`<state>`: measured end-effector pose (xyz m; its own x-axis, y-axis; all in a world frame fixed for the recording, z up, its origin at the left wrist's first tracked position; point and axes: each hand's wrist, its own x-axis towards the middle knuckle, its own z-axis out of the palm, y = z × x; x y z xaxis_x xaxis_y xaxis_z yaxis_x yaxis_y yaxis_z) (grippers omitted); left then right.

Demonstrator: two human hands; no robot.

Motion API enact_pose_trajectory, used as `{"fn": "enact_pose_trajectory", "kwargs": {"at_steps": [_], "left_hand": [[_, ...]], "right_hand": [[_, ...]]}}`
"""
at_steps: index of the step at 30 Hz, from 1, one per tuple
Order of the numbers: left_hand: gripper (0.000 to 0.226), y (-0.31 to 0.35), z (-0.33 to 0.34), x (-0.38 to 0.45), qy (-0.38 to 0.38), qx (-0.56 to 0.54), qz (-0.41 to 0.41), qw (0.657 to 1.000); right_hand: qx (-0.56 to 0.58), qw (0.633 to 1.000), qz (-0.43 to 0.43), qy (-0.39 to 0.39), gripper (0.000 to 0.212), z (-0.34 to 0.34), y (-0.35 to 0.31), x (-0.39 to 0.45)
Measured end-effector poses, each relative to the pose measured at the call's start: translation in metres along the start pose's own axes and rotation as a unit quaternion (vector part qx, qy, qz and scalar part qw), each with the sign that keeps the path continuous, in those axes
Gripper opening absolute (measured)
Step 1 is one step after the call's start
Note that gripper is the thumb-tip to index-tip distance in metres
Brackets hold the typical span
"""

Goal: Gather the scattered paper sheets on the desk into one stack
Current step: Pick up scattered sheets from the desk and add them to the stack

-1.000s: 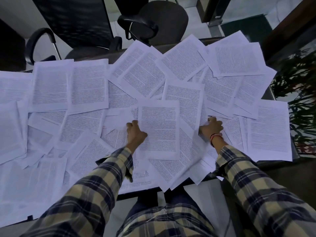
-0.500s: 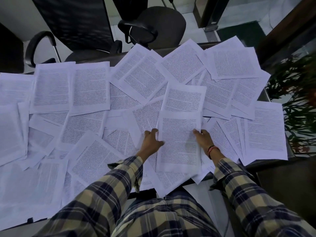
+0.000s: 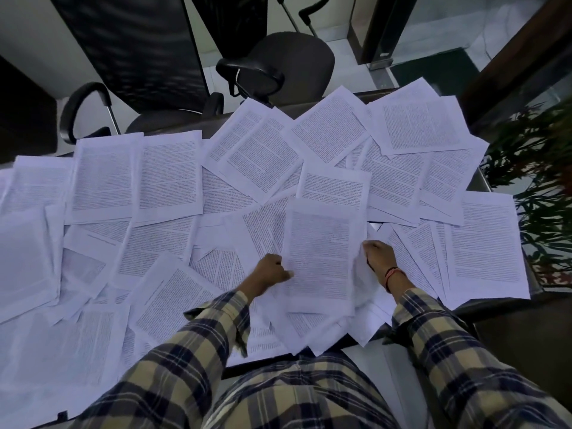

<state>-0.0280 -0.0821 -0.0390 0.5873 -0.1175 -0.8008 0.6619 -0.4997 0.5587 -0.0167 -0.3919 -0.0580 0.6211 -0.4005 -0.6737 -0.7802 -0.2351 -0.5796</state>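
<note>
Printed white sheets cover nearly the whole desk (image 3: 483,178), overlapping at many angles. In front of me a small stack of sheets (image 3: 322,255) is raised a little above the others. My left hand (image 3: 270,270) grips its left edge with curled fingers, thumb on top. My right hand (image 3: 379,253) holds its right edge, fingers curled round the paper. A large loose sheet (image 3: 486,243) lies to the right of the stack, and several more sheets (image 3: 102,178) spread across the left half.
Two black office chairs (image 3: 288,60) stand behind the desk's far edge. A leafy plant (image 3: 538,187) crowds the right side. Some sheets (image 3: 328,332) hang over the near edge by my lap.
Both hands have come together on one sheet: the right slid in from the right, the left shifted right. The sheet moved right and now lifts at both edges.
</note>
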Motion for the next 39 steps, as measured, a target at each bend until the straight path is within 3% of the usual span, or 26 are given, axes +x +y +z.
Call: {"fn": "enact_pose_trajectory", "kwargs": {"at_steps": [3, 7, 12, 15, 18, 21, 25, 29, 35, 37, 39], "left_hand": [[0.025, 0.003, -0.021, 0.001, 0.019, -0.081, 0.031, 0.996], [0.030, 0.016, -0.030, 0.009, 0.074, -0.148, 0.027, 0.986], [0.053, 0.033, -0.013, 0.021, 0.097, -0.204, 0.022, 0.974], [0.055, 0.041, 0.003, 0.030, 0.089, -0.134, 0.034, 0.986], [0.037, 0.053, 0.011, 0.039, 0.165, 0.020, 0.065, 0.984], [0.019, 0.071, 0.010, 0.045, 0.221, 0.083, 0.091, 0.968], [0.033, 0.083, 0.000, 0.053, 0.138, 0.171, 0.064, 0.973], [0.039, 0.086, 0.005, 0.054, 0.154, 0.196, 0.052, 0.967], [0.047, 0.088, 0.021, 0.056, 0.160, 0.098, 0.026, 0.982], [0.055, 0.088, 0.020, 0.057, 0.140, 0.040, 0.012, 0.989], [0.058, 0.083, 0.016, 0.060, 0.090, 0.000, -0.005, 0.996]], "right_hand": [[0.003, 1.000, 0.010, -0.011, 0.014, -0.004, 0.001, 0.006], [0.014, 0.998, 0.049, -0.036, 0.017, -0.009, -0.002, 0.008], [0.193, 0.975, 0.087, -0.068, 0.057, -0.011, 0.012, 0.008], [0.150, 0.985, 0.060, -0.067, 0.059, -0.009, 0.017, 0.012], [0.096, 0.994, 0.016, -0.043, 0.032, -0.002, 0.026, 0.026], [0.100, 0.995, 0.009, 0.005, 0.028, -0.002, 0.007, 0.010], [0.105, 0.994, 0.021, 0.007, 0.027, -0.003, -0.001, 0.007], [0.113, 0.993, 0.039, -0.011, 0.036, 0.003, -0.017, 0.003], [0.159, 0.986, 0.038, -0.026, 0.073, 0.021, -0.028, -0.001], [0.182, 0.982, 0.041, -0.031, 0.072, 0.024, -0.027, -0.003], [0.207, 0.977, 0.041, -0.036, 0.057, 0.025, -0.023, -0.004]]}}
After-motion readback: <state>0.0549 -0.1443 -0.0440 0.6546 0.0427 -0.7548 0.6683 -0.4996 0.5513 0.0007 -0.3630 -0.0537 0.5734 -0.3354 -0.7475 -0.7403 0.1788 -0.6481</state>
